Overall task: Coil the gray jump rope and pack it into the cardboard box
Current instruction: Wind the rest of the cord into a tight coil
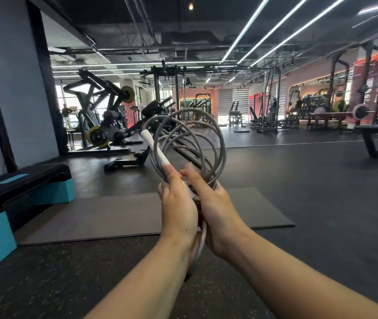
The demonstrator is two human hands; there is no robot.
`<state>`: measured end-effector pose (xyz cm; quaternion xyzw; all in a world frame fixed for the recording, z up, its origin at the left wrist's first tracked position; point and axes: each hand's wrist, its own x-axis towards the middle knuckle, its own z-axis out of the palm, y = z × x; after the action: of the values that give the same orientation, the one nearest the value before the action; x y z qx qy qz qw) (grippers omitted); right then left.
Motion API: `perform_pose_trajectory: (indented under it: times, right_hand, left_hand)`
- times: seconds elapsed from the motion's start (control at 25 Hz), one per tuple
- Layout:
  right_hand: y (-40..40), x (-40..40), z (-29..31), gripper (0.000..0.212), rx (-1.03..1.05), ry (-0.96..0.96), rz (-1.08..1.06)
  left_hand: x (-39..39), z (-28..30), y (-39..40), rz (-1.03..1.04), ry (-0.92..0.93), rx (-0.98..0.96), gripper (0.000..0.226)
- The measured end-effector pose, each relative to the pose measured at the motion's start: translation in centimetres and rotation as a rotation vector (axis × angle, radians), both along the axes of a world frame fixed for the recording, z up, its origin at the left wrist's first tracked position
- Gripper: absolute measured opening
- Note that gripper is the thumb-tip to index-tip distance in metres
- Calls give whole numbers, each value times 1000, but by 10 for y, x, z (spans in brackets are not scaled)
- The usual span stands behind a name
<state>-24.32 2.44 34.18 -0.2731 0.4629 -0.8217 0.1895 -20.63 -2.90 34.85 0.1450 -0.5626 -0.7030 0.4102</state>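
The gray jump rope is wound into several loops that stand up in front of me at chest height. My left hand grips the bottom of the coil together with a white handle that points up and to the left. My right hand is closed on the same bundle from the right side, touching the left hand. A short end of rope hangs down between my wrists. No cardboard box is in view.
A gray floor mat lies below my hands on the dark rubber floor. A black and teal step platform stands at the left. Weight machines, racks and a bench fill the room beyond.
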Motion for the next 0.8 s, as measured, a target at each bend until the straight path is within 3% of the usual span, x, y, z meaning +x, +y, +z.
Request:
perform_pose_trajectory:
  times: [0.12,0.24,0.32,0.36,0.52,0.56,0.64,0.68,0.76,0.8]
  right_hand:
    - [-9,6,-9,38,52,-16,-87]
    - [-11,7,-11,35,77,11,-129]
    - [-9,4,-13,32,89,61,-211]
    - [-6,1,-14,30,109,97,-255]
    - [13,-7,-11,25,210,242,-259]
    - [20,-10,-8,24,263,321,-259]
    - [35,-23,1,24,468,535,-269]
    - [42,-30,7,24,607,660,-272]
    - [54,-40,22,25,865,908,-276]
    - [58,-42,30,25,964,1011,-280]
  left_hand:
    - [-1,-4,-1,125,-77,-94,80]
    - [0,-8,-4,179,-158,-255,95]
    - [1,-15,-8,169,-263,-370,75]
    - [2,-18,-8,104,-299,-342,61]
    - [13,-27,-10,-124,-278,-121,53]
    - [17,-25,-11,-82,-299,-87,59]
    - [29,-10,-17,143,-356,-111,105]
    - [36,-3,-24,319,-366,-299,121]
    - [48,12,-34,567,-329,-1100,119]
    - [50,24,-34,571,-346,-1507,108]
